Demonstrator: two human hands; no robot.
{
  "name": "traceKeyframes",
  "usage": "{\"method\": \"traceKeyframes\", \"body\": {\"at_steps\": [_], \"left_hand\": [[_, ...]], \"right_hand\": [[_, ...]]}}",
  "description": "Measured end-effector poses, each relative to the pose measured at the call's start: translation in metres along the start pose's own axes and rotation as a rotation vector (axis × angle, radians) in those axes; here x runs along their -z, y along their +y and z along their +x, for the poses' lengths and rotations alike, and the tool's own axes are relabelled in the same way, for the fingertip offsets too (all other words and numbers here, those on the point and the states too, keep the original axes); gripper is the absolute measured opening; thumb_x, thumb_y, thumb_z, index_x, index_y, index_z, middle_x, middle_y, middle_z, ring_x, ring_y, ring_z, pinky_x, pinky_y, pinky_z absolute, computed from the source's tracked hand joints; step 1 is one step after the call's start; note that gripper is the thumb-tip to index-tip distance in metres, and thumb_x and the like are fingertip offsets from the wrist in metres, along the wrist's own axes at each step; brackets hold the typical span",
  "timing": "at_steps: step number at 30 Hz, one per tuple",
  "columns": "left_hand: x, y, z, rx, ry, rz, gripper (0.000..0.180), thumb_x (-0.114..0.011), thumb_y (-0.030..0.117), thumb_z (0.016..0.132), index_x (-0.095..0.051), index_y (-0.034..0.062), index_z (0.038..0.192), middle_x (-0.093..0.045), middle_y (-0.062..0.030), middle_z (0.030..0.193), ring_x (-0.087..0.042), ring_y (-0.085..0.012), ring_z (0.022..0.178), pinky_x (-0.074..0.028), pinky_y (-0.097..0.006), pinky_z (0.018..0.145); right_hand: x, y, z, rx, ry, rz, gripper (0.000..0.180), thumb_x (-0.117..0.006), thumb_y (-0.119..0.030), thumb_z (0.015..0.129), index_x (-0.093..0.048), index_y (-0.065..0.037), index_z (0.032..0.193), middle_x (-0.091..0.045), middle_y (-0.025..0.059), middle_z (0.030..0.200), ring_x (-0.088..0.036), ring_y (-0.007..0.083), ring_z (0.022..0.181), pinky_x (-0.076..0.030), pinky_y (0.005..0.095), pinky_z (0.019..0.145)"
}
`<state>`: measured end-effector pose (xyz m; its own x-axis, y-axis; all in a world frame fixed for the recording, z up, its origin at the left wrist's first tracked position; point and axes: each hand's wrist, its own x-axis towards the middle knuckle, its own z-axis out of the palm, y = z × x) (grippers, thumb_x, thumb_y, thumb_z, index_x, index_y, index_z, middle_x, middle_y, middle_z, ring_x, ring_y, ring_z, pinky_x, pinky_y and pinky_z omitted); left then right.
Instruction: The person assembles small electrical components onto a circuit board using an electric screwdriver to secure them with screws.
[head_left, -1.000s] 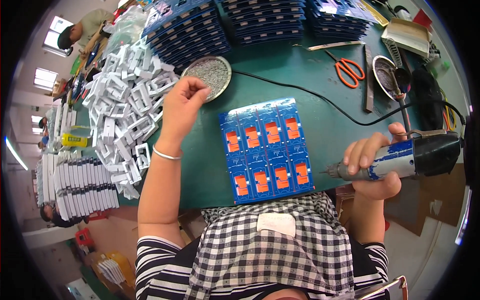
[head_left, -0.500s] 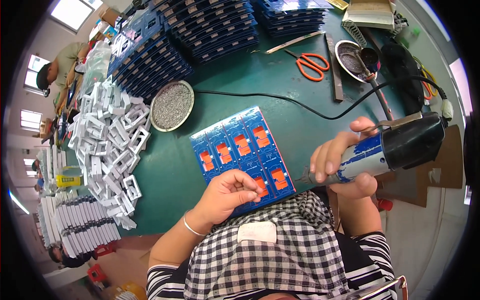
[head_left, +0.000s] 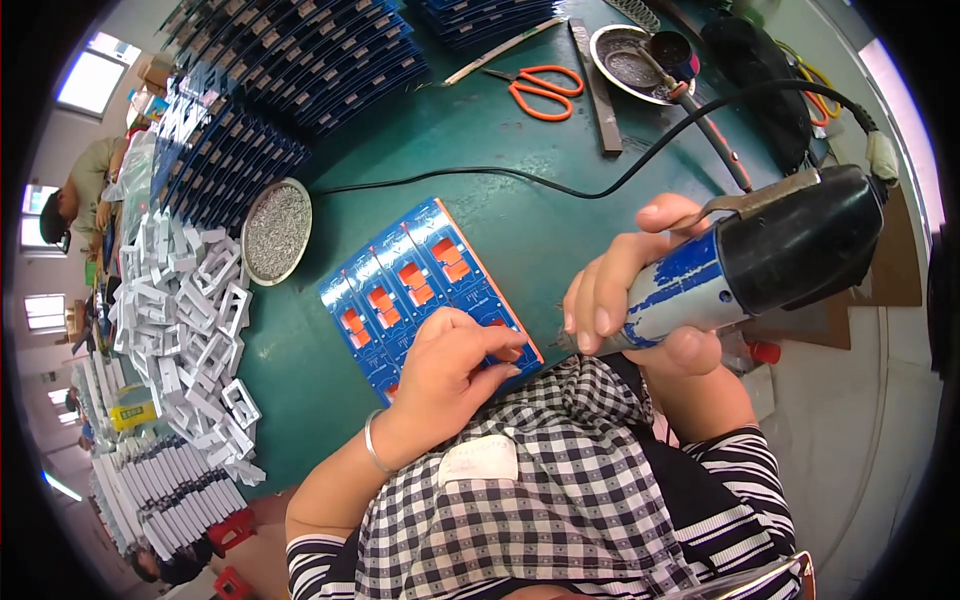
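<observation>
My left hand hovers over the lower part of a blue circuit-board panel that has orange showing through its cutouts. Thumb and index finger pinch together; anything between them is too small to make out. The other hand, my right hand, wraps around a corded electric screwdriver with a worn blue-grey body and black rear. The tool lies nearly level, tip pointing left, just off the panel's right edge. Beyond the panel's upper left, a round dish holds many small metal screws.
White plastic frames are heaped at left. Tall stacks of blue boards stand behind. Orange-handled scissors, a metal bar and a bowl lie at the back. The tool's black cable crosses the table.
The view has turned, so the table's things sit farther left. My left hand has shifted right over the panel, nearer its right edge. The right hand still holds the screwdriver beside it.
</observation>
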<state>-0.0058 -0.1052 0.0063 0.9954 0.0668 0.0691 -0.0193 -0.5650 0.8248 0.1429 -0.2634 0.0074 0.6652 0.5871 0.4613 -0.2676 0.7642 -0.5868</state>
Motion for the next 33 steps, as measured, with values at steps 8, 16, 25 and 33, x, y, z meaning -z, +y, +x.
{"method": "traceKeyframes", "body": {"at_steps": [8, 16, 25, 33], "left_hand": [[-0.016, 0.002, 0.007, -0.052, -0.013, 0.152, 0.036, -0.074, 0.007, 0.068, -0.068, 0.0149, 0.103, -0.065, 0.0085, 0.078, -0.051, -0.0148, 0.083, -0.032, -0.033, 0.082], [-0.02, 0.0, 0.009, -0.09, 0.019, 0.224, 0.046, -0.074, 0.007, 0.068, -0.064, 0.0136, 0.113, -0.065, 0.0095, 0.08, -0.05, -0.0144, 0.084, -0.03, -0.033, 0.081], [-0.023, -0.001, 0.007, -0.063, 0.06, 0.215, 0.027, -0.073, 0.007, 0.065, -0.064, 0.014, 0.09, -0.055, 0.0029, 0.083, -0.052, -0.0167, 0.085, -0.031, -0.034, 0.083], [-0.024, 0.001, 0.009, -0.094, 0.06, 0.236, 0.03, -0.074, 0.005, 0.064, -0.064, 0.0138, 0.091, -0.057, 0.0021, 0.085, -0.052, -0.0183, 0.086, -0.033, -0.034, 0.084]], "right_hand": [[-0.003, 0.0, -0.012, -0.027, -0.017, -0.026, 0.08, -0.074, -0.025, 0.078, -0.025, -0.003, 0.137, -0.059, 0.0166, 0.084, -0.063, 0.0223, 0.071, -0.054, 0.032, 0.064], [-0.006, -0.007, -0.01, -0.109, -0.162, -0.082, 0.069, -0.074, -0.027, 0.082, -0.032, -0.012, 0.135, -0.061, 0.0095, 0.08, -0.063, 0.0238, 0.072, -0.05, 0.0397, 0.073], [-0.005, -0.001, -0.013, -0.056, -0.164, -0.072, 0.071, -0.073, -0.025, 0.083, -0.03, -0.012, 0.137, -0.061, 0.0099, 0.083, -0.063, 0.0236, 0.073, -0.05, 0.0391, 0.072], [-0.007, -0.008, -0.014, -0.02, -0.14, -0.077, 0.071, -0.073, -0.024, 0.083, -0.029, -0.012, 0.138, -0.061, 0.0103, 0.083, -0.062, 0.024, 0.073, -0.051, 0.0392, 0.072]]}}
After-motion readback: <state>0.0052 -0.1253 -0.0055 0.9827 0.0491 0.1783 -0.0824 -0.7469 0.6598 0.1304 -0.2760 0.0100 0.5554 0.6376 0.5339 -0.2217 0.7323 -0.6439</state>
